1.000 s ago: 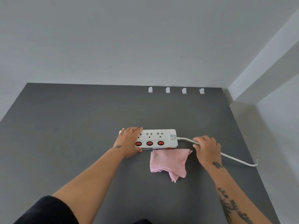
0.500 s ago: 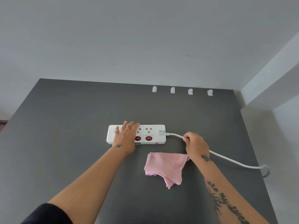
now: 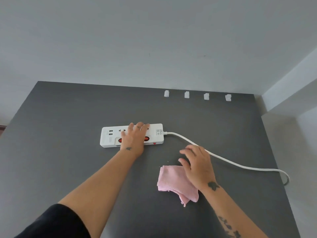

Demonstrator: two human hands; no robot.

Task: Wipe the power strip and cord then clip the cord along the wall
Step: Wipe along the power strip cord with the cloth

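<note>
Grey tabletop (image 3: 68, 152): left hand (image 3: 133, 140) flat, fingers spread, pressing power strip (image 3: 109, 136). Right hand (image 3: 197, 164) open, grip empty, over pink cloth (image 3: 171, 181); cord (image 3: 226, 160) at its 2 o'clock, clips (image 3: 187, 94) at 12.

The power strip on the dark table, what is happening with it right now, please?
A person presses the left hand flat on the white power strip, which lies on the dark table. The right hand is open above the pink cloth, its fingers spread, with nothing gripped. The cord trails loose to the table's right edge. Four white clips at the wall hold nothing yet.
</note>
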